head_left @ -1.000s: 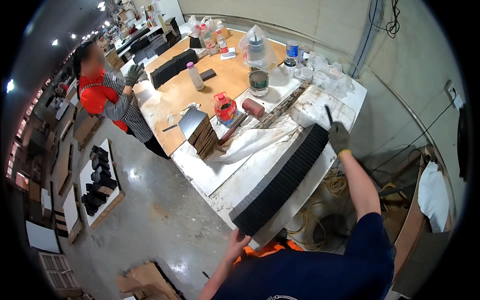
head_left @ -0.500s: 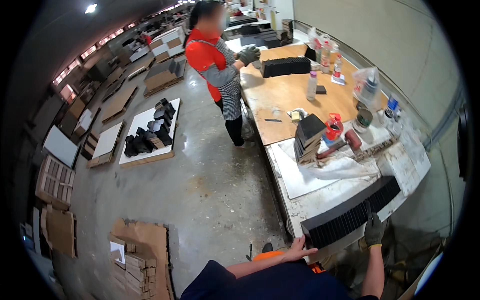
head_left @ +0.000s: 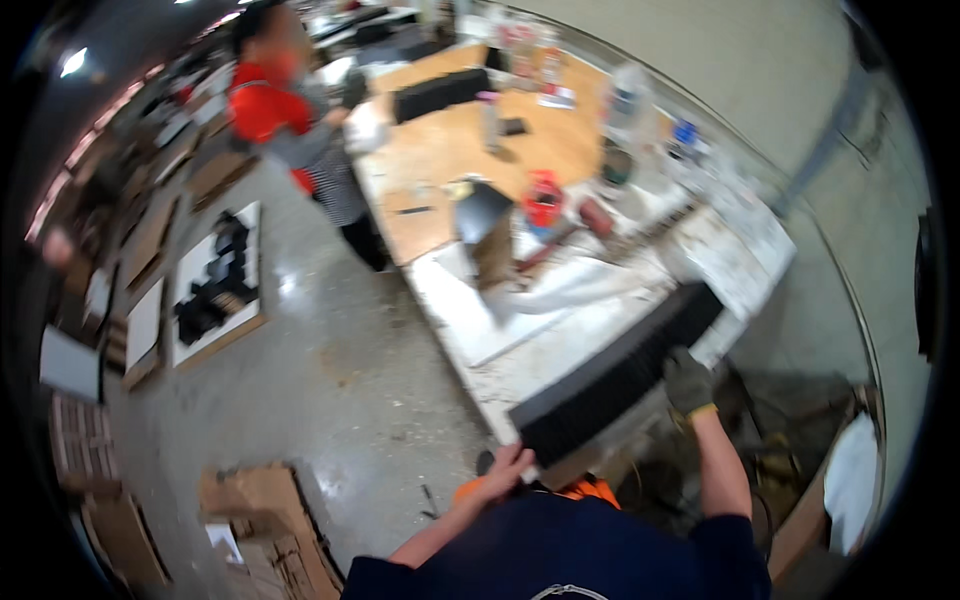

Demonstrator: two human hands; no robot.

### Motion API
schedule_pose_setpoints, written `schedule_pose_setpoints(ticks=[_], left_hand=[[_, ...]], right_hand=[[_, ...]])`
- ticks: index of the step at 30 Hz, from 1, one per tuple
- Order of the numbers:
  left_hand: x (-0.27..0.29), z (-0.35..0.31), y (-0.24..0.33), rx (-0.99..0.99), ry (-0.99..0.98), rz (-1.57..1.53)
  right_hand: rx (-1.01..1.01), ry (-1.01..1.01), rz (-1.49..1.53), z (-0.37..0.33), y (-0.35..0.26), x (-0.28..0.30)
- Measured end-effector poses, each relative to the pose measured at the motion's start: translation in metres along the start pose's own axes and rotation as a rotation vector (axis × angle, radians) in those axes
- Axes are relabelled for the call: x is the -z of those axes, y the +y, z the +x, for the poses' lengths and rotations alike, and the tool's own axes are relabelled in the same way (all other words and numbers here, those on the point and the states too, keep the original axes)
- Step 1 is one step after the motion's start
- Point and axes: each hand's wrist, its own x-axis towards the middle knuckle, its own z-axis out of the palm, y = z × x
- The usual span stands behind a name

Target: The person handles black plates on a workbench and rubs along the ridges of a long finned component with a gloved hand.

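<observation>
A long row of thin black boards (head_left: 620, 385), stood side by side, lies along the near edge of the worktable (head_left: 470, 345). My left hand (head_left: 510, 468), bare, is at the row's left end, its fingers stretched out and touching there. On my right hand (head_left: 688, 385) is a grey-green work glove. It is curled against the near side of the row toward the right, and blur hides what its fingers hold, if anything. Beyond the row stand a stack of dark-topped boards (head_left: 485, 215) and a mallet with a reddish head (head_left: 595, 217).
A red container (head_left: 543, 200), a can (head_left: 615, 165) and a plastic bag (head_left: 625, 95) stand on the table. Across it, a person in a red top (head_left: 265, 110) stands near another black row (head_left: 440, 95). A pallet of black pieces (head_left: 250, 320) and cardboard (head_left: 250, 490) lie on the floor.
The view has swung, so the table and person appear farther left and higher. My right hand has drawn back a little from the row's top; my left stays at its left end.
</observation>
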Motion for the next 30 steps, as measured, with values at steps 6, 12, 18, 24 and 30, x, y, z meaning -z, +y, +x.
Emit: schedule_pose_setpoints(ticks=[6, 12, 18, 24, 30], left_hand=[[0.004, -0.020, 0.029, 0.234, -0.080, -0.306], [0.010, -0.011, 0.023, 0.139, -0.190, -0.322], [0.019, -0.004, 0.004, 0.278, -0.195, -0.114], [0.017, -0.006, 0.026, 0.202, -0.249, -0.239], [0.014, -0.006, 0.008, 0.197, -0.223, -0.407]], right_hand=[[-0.123, 0.149, -0.103, 0.035, 0.035, 0.035], [-0.103, 0.133, -0.239, 0.065, 0.068, 0.047], [-0.147, -0.039, -0.397, 0.088, 0.050, 0.049], [-0.060, -0.037, -0.504, 0.109, 0.061, 0.048], [-0.111, 0.003, -0.520, 0.143, 0.075, 0.063]])
